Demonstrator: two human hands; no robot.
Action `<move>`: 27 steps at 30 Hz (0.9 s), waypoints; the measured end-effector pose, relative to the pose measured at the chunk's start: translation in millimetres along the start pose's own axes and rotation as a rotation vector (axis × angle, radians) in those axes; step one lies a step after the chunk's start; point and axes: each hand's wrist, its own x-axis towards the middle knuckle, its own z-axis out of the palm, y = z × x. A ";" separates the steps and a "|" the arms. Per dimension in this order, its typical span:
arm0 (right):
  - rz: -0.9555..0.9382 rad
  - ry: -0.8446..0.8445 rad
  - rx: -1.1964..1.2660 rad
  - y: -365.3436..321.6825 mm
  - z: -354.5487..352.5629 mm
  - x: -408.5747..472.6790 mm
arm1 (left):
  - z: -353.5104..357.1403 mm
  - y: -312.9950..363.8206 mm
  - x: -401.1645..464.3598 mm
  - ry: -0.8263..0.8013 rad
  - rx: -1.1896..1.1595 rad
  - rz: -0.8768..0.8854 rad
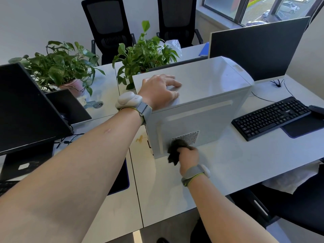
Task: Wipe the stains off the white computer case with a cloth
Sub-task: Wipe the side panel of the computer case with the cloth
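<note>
- A white computer case point(201, 95) stands upright on a pale desk point(228, 163), near its front edge, with a black keyboard point(270, 117) to its right and potted plants point(143, 53) behind
- The left hand point(160, 91) rests flat on the case's top, fingers straight and slightly spread, steadying it
- The right hand point(188, 156) grips a bunched dark cloth point(176, 149), fingers curled round it, pressing it to the lower side panel just beside the perforated vent grille point(188, 137)
- To wipe well, the person probably needs firm downward pressure from the left hand so the case does not slide, and short overlapping strokes
- A risk is the cloth snagging on the vent holes
</note>
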 end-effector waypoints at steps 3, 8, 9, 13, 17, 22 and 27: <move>-0.004 0.228 0.288 -16.6 -19.3 32.6 | 0.9 0.1 0.5 0.001 0.003 0.000; -0.113 0.191 0.008 -9.0 -2.1 34.5 | 0.5 0.6 1.4 0.000 -0.010 -0.012; -0.113 0.133 -0.075 -1.8 1.5 32.2 | 0.4 0.8 1.3 -0.001 -0.011 -0.012; -0.030 -0.233 -0.222 14.7 -2.4 33.0 | 1.6 -0.1 0.3 -0.002 -0.012 -0.008; -0.012 0.053 0.008 -2.8 -28.4 48.5 | 1.2 -0.1 0.8 0.001 -0.041 -0.017; 0.004 0.039 0.027 -9.6 -24.0 62.7 | 0.4 0.5 0.4 -0.001 -0.037 -0.028; 0.196 -0.292 -0.028 25.3 17.3 45.2 | 0.4 1.4 -0.3 -0.006 -0.028 -0.037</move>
